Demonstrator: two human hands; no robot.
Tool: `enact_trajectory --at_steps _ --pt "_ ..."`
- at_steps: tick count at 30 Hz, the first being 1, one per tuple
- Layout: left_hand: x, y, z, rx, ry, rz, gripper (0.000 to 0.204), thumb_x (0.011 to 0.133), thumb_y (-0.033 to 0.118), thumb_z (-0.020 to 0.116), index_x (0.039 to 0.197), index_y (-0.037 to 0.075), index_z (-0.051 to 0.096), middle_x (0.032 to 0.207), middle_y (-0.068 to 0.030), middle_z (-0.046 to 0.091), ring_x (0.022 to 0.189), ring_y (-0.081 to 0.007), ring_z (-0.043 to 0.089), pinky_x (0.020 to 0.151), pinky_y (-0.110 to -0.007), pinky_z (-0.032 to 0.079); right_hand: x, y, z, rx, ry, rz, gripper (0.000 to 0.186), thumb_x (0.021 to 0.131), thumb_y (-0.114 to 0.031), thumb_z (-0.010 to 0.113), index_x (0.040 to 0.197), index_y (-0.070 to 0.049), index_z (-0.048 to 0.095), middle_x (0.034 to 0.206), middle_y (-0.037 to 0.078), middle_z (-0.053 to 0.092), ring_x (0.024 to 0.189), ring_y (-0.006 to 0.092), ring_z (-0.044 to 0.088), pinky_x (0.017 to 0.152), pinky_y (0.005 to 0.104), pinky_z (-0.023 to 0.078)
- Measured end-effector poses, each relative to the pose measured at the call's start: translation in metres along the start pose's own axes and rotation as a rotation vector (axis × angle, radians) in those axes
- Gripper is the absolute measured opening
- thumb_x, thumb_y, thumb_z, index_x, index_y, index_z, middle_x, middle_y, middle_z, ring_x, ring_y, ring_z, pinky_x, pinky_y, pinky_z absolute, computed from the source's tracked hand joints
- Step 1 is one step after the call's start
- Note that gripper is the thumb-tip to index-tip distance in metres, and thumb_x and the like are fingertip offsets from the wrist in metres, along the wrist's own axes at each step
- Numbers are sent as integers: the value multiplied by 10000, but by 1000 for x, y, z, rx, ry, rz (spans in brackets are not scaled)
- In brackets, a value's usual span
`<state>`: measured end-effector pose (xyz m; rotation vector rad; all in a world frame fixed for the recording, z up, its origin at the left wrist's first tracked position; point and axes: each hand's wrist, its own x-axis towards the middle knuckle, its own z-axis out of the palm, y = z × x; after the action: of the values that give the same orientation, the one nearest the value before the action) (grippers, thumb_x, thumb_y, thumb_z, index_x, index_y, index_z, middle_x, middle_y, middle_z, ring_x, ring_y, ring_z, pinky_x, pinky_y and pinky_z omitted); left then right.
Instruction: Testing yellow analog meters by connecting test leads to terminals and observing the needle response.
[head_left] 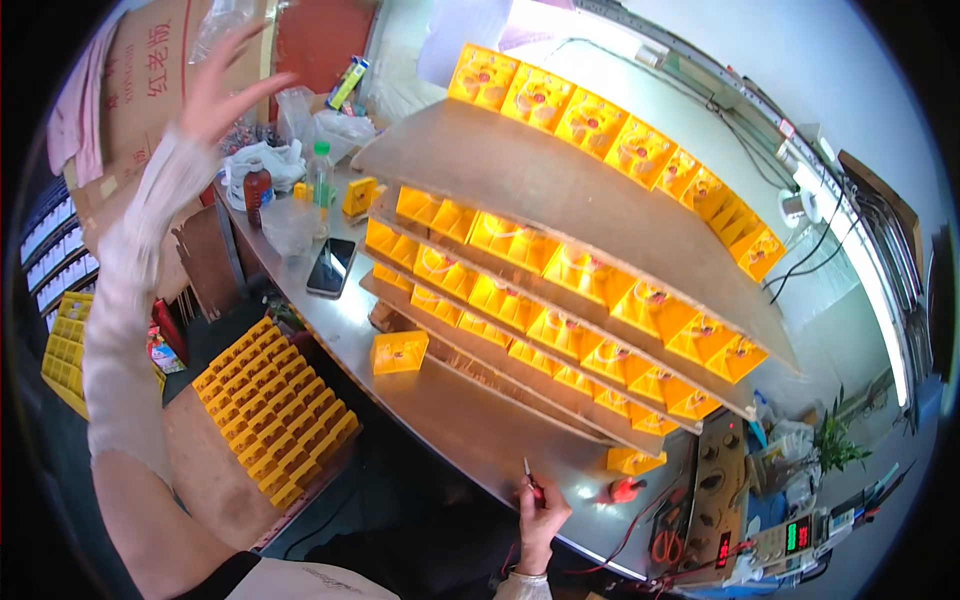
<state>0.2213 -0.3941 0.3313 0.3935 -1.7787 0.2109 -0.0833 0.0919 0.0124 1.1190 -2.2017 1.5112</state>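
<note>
My left hand [222, 95] is raised at the upper left with its fingers spread, holding nothing, in front of a large cardboard box [150, 90]. Low in the middle, my right hand [543, 520] is closed around a small red-handled tool with a thin metal tip [533, 482]; its exact kind I cannot make out. A thin red wire shows by the right wrist. Up the metal bench from this hand stands a single yellow box-shaped part [399, 352]. Right of the hand lies a red piece [625, 490] joined to a red wire.
Tiered boards [560, 180] hold rows of yellow housings [590, 120]. A phone [331, 268], a green-capped bottle [321, 175] and plastic bags stand on the bench's far left. Stacked yellow parts [275, 410] sit at lower left. Instruments with lit displays [797, 535] and cables fill the right.
</note>
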Motion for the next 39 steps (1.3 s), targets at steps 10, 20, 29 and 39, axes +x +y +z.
enact_trajectory --at_steps 10,20,29,39 --pt "177 112 244 225 -818 437 1077 662 627 793 1469 47 378 1509 -200 371 1386 -336 380 1114 -398 357 2 22 -1 136 7 368 127 870 -100 719 854 23 690 612 51 645 548 94 612 527 242 478" --pt "185 98 289 -300 -1147 77 874 703 457 841 1368 10 493 1213 -146 662 1113 -266 622 962 -335 469 1 8 -6 -52 -32 259 262 893 -275 721 1018 -46 735 740 116 712 638 128 648 612 303 532" --pt "174 91 292 67 -721 397 655 665 449 855 1081 6 610 983 -168 644 947 -329 627 810 -383 501 2 14 4 -8 -1 299 146 820 -78 764 882 36 696 684 92 689 617 123 676 587 258 522" --pt "141 105 177 -7 -477 511 625 663 472 834 1027 12 616 965 -147 611 915 -347 598 795 -400 491 -5 19 2 -46 -32 197 150 812 -95 775 884 16 704 695 100 696 622 136 674 601 259 525"
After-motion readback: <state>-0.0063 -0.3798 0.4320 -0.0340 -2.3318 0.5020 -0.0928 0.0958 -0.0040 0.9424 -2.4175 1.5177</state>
